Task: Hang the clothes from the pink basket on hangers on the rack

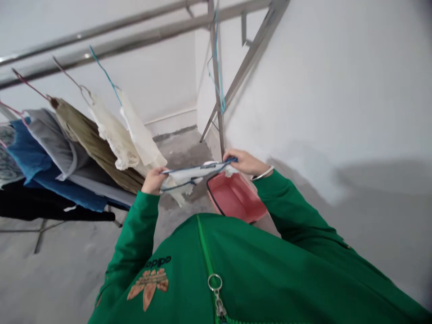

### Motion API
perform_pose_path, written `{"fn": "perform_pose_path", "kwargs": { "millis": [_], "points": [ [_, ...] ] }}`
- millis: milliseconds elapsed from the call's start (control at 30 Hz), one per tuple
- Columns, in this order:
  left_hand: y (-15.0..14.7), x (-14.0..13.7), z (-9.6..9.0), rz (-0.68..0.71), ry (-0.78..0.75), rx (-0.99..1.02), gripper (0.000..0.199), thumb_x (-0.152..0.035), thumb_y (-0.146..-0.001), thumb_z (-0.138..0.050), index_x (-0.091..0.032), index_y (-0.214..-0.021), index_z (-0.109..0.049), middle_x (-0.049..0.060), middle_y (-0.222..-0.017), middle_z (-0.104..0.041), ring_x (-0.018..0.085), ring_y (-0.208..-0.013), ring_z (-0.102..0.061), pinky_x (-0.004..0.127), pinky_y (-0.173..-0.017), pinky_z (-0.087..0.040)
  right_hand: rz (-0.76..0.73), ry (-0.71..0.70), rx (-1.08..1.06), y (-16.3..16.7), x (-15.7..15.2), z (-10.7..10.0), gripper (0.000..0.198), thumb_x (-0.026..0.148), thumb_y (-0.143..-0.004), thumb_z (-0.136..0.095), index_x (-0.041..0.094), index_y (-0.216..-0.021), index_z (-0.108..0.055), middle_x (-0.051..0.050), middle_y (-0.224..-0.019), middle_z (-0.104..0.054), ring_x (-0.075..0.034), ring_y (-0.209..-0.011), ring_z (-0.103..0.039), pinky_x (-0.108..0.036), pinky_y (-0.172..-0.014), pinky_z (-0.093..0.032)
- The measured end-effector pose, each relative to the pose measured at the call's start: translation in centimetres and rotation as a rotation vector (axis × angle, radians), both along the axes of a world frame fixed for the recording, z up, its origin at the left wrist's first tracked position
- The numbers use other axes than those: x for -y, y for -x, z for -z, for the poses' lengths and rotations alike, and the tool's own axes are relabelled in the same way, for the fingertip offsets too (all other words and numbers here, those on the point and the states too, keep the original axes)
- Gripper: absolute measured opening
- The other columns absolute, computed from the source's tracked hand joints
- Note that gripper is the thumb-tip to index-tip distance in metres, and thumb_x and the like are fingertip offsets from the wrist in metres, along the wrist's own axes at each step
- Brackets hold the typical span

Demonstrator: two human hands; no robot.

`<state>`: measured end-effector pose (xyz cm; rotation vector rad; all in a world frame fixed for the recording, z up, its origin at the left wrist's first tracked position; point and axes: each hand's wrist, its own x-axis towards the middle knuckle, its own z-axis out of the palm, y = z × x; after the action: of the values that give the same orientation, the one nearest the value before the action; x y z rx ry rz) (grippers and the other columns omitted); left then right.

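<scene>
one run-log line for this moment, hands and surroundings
left hand: grips white blue-edged cloth; right hand: grips its other end; below: pink basin; left side: hanging clothes

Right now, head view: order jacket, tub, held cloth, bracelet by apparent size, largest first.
1. Green jacket
2. Pink tub and held cloth: too alike to rank
3. Bracelet, right wrist

Gap beyond hands [154, 181] [246, 163], clothes [91, 139] left, pole [220, 128] right

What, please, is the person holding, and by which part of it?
A white piece of cloth with blue edging, held by opposite ends: the left hand grips one, the right hand the other.
</scene>
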<state>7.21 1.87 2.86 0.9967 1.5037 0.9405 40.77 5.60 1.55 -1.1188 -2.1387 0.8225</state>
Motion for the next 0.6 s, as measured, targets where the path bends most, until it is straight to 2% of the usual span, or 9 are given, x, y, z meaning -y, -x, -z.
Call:
{"fn": "perform_pose_path", "kwargs": {
  "millis": [67,133,200,300,367,467,533,600],
  "points": [
    [-0.1,1.0,0.4,0.082,0.033,-0.004,0.018,-0.027,-0.052,-0.066,-0.016,-0.064,-0.058,-0.005,-0.049,-0.054,0.009,-0.046,-0.046,0.02,-0.048,-0.033,-0.163,0.14,0.111,-0.5,-0.6,0.7,0.024,0.017,-0.069,-0.051,0.013,-0.09,-0.064,-0.005,-0.086,-0.065,-0.016,-0.081,-0.059,-0.028,-0.078,-0.048],
    [-0.6,2.2,1.1,0.187,0.078,-0.004,0.024,-0.034,-0.049,-0.07,-0.016,-0.054,-0.054,-0.003,-0.045,-0.051,0.011,-0.044,-0.046,0.022,-0.046,-0.033,-0.231,0.234,0.176,-1.1,-1.7,1.0,0.024,0.026,-0.073,-0.057,0.013,-0.091,-0.064,-0.005,-0.085,-0.066,-0.016,-0.079,-0.06,-0.028,-0.075,-0.049],
    [-1.4,3.3,1.9,0.275,0.118,-0.014,0.033,-0.041,-0.047,-0.073,-0.016,-0.049,-0.051,-0.002,-0.042,-0.048,0.009,-0.04,-0.042,0.021,-0.043,-0.028,-0.103,0.194,0.109,-1.8,-3.4,0.6,0.029,0.036,-0.078,-0.056,0.013,-0.094,-0.062,-0.006,-0.085,-0.066,-0.016,-0.078,-0.061,-0.03,-0.076,-0.05],
    [-2.7,4.5,3.0,0.335,0.14,-0.034,0.04,-0.047,-0.045,-0.074,-0.015,-0.048,-0.051,-0.003,-0.041,-0.046,0.007,-0.04,-0.037,0.02,-0.043,-0.024,0.324,-0.095,-0.156,-2.3,-6.8,-1.9,0.038,0.043,-0.085,-0.047,0.013,-0.104,-0.058,-0.01,-0.094,-0.066,-0.018,-0.085,-0.062,-0.035,-0.084,-0.051],
    [-3.3,4.9,3.6,0.339,0.13,-0.047,0.041,-0.049,-0.047,-0.075,-0.015,-0.049,-0.051,-0.003,-0.043,-0.046,0.007,-0.043,-0.037,0.02,-0.044,-0.024,0.497,-0.225,-0.257,-1.7,-9.6,-4.2,0.045,0.046,-0.086,-0.048,0.01,-0.112,-0.056,-0.015,-0.106,-0.065,-0.02,-0.093,-0.062,-0.037,-0.091,-0.049],
    [-3.6,5.0,4.1,0.323,0.104,-0.062,0.041,-0.048,-0.049,-0.074,-0.015,-0.05,-0.051,-0.003,-0.046,-0.048,0.007,-0.047,-0.04,0.02,-0.047,-0.026,0.539,-0.223,-0.201,1.0,-14.0,-7.1,0.066,0.05,-0.081,-0.058,0.005,-0.128,-0.047,-0.023,-0.126,-0.056,-0.026,-0.108,-0.059,-0.04,-0.098,-0.046],
    [-3.6,5.1,4.2,0.302,0.084,-0.063,0.039,-0.048,-0.051,-0.074,-0.015,-0.052,-0.053,-0.002,-0.049,-0.05,0.009,-0.049,-0.043,0.021,-0.049,-0.029,0.579,-0.222,-0.066,3.5,-16.7,-8.2,0.083,0.049,-0.075,-0.067,0.0,-0.135,-0.039,-0.028,-0.134,-0.048,-0.032,-0.12,-0.052,-0.044,-0.105,-0.041],
    [-3.4,5.5,4.1,0.273,0.061,-0.061,0.04,-0.049,-0.052,-0.073,-0.015,-0.054,-0.054,-0.001,-0.051,-0.053,0.01,-0.051,-0.046,0.022,-0.051,-0.033,0.635,-0.196,0.017,5.6,-18.9,-8.7,0.084,0.041,-0.072,-0.071,-0.001,-0.137,-0.037,-0.029,-0.134,-0.047,-0.035,-0.125,-0.048,-0.045,-0.107,-0.037]
  ]
}}
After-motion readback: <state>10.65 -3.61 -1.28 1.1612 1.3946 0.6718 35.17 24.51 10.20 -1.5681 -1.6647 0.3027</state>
